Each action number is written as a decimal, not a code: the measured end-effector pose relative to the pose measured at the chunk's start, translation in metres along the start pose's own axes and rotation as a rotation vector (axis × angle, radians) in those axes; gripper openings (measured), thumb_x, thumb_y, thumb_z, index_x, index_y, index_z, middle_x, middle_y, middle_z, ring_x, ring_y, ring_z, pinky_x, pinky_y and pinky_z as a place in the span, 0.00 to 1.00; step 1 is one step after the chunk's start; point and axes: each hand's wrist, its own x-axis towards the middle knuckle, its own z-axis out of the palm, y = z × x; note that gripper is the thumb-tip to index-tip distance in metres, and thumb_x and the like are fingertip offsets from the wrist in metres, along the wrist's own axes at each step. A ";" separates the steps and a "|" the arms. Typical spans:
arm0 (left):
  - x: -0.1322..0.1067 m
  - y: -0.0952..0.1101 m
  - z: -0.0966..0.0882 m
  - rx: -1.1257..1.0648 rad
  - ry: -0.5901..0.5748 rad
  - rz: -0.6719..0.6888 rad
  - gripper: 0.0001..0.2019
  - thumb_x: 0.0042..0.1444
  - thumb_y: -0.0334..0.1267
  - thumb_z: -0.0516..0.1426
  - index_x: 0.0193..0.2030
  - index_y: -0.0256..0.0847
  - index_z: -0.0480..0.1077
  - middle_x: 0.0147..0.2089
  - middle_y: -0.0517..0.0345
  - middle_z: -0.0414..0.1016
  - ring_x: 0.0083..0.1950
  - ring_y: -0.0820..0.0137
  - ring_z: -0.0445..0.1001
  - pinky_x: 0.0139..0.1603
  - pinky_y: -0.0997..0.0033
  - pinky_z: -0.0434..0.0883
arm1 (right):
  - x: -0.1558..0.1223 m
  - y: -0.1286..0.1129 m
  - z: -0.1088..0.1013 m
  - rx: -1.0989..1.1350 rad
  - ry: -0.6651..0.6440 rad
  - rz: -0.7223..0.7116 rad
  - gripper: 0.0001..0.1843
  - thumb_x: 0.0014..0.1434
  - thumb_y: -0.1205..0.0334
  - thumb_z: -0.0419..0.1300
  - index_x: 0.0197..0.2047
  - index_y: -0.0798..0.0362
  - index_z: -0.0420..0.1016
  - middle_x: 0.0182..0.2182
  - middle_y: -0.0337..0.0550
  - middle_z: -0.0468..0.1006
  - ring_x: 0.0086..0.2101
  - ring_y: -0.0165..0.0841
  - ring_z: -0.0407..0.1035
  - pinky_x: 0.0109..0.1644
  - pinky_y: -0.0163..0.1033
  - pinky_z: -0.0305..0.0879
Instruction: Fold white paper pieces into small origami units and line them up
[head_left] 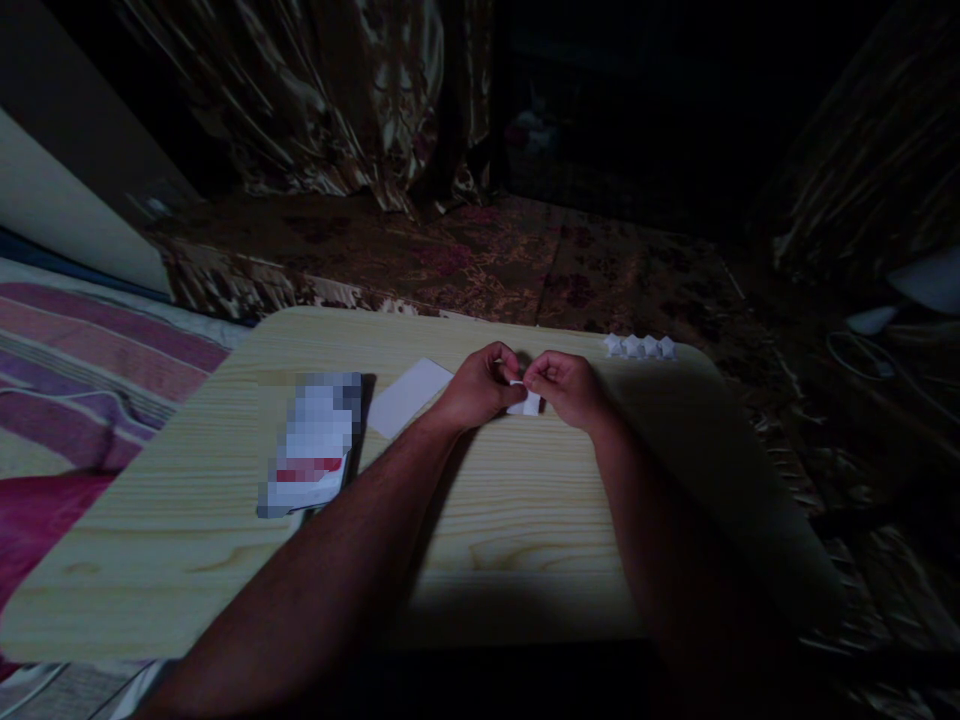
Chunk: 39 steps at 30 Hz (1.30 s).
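Over the middle of the wooden table, a small folded piece of white paper (531, 403) is pinched between both hands. My left hand (484, 385) grips its left side, thumb and fingers closed. On the other side, my right hand (564, 385) pinches the upper right part with its fingertips. The exact folds are partly covered by the fingers. A flat white sheet of paper (409, 398) lies to the left of my left hand. Several small white folded paper stars (640, 347) stand in a row near the far right edge of the table.
A blurred-out pack or booklet (315, 440) with white and red areas lies on the left of the light wooden table (517, 540). Striped bedding (82, 370) is at the left. Patterned curtains (375, 100) hang beyond, and a white cable (862, 355) shows at the right.
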 end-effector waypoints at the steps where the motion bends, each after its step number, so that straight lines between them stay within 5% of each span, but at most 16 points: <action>1: 0.000 0.000 0.000 0.003 0.004 0.002 0.16 0.40 0.30 0.63 0.35 0.40 0.62 0.26 0.67 0.67 0.22 0.81 0.61 0.21 0.81 0.56 | 0.000 0.000 0.000 -0.001 -0.002 -0.001 0.08 0.51 0.59 0.63 0.28 0.54 0.72 0.24 0.38 0.74 0.25 0.28 0.66 0.28 0.33 0.61; 19: 0.001 -0.002 0.002 -0.034 0.064 -0.014 0.18 0.37 0.30 0.64 0.34 0.40 0.62 0.26 0.67 0.67 0.21 0.81 0.63 0.21 0.81 0.56 | 0.001 0.001 0.004 -0.029 0.023 -0.026 0.08 0.51 0.58 0.62 0.28 0.53 0.70 0.23 0.37 0.72 0.25 0.28 0.66 0.29 0.33 0.61; 28: -0.001 0.003 0.010 -0.038 0.051 0.033 0.22 0.38 0.32 0.65 0.38 0.41 0.59 0.26 0.66 0.69 0.24 0.78 0.67 0.25 0.79 0.62 | 0.003 0.000 0.007 0.003 0.164 -0.042 0.09 0.51 0.56 0.64 0.28 0.52 0.70 0.26 0.39 0.74 0.29 0.30 0.69 0.33 0.36 0.66; 34: 0.002 -0.004 0.012 -0.085 0.193 0.109 0.21 0.40 0.32 0.64 0.38 0.41 0.59 0.29 0.64 0.71 0.26 0.77 0.69 0.27 0.78 0.64 | 0.003 0.001 0.007 0.102 0.178 0.041 0.13 0.48 0.54 0.65 0.31 0.52 0.70 0.23 0.37 0.75 0.23 0.29 0.69 0.29 0.36 0.67; 39: 0.005 -0.006 0.010 -0.155 0.290 0.151 0.21 0.40 0.29 0.63 0.40 0.41 0.60 0.29 0.65 0.70 0.26 0.76 0.69 0.29 0.76 0.67 | 0.004 -0.004 0.011 0.181 0.182 0.075 0.14 0.45 0.61 0.66 0.34 0.51 0.68 0.23 0.35 0.76 0.24 0.29 0.71 0.30 0.36 0.69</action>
